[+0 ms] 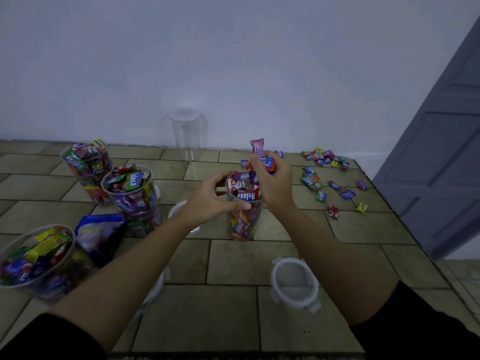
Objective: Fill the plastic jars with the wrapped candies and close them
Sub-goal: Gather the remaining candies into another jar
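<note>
Closest to the camera, nearer than the centre jar [242, 219] and a bit to its right, a clear clip lid [294, 284] lies flat on the tiled top [233, 315], not on any jar. A 2nd lid [155, 289] sits nearer and left of the centre jar, mostly hidden under the left forearm. Well left of the centre jar and nearer, the near-left jar [36, 258] is heaped w/ candies, no lid. A blue bag [101, 232] lies between it and the centre jar.

Centre jar: upright, candies up to approx. the rim. Left hand [213, 197] holds it at the top, fingers curled round the rim, thumb on the near wall. Right hand [272, 178] is directly over its mouth, closed round a bunch of wrapped candies [262, 159], a pink wrapper poking up out of the fist.

Just left of the centre jar, the mid-left jar [132, 196] is full and lidless; the far-left jar [87, 170], left and further back, is the same. A 3rd lid [176, 207] peeks out behind the left wrist. Right of the centre jar and beyond it, loose candies [324, 178] are scattered. Furthest back, behind the centre jar near the wall, an empty jar [188, 133].

Judgement: 3 jars look filled, the 4th is nearly topped off, the 5th not started. No jar closed yet, so all lids are left to do. Can't tell if the loose candies are enough for the empty jar.
</note>
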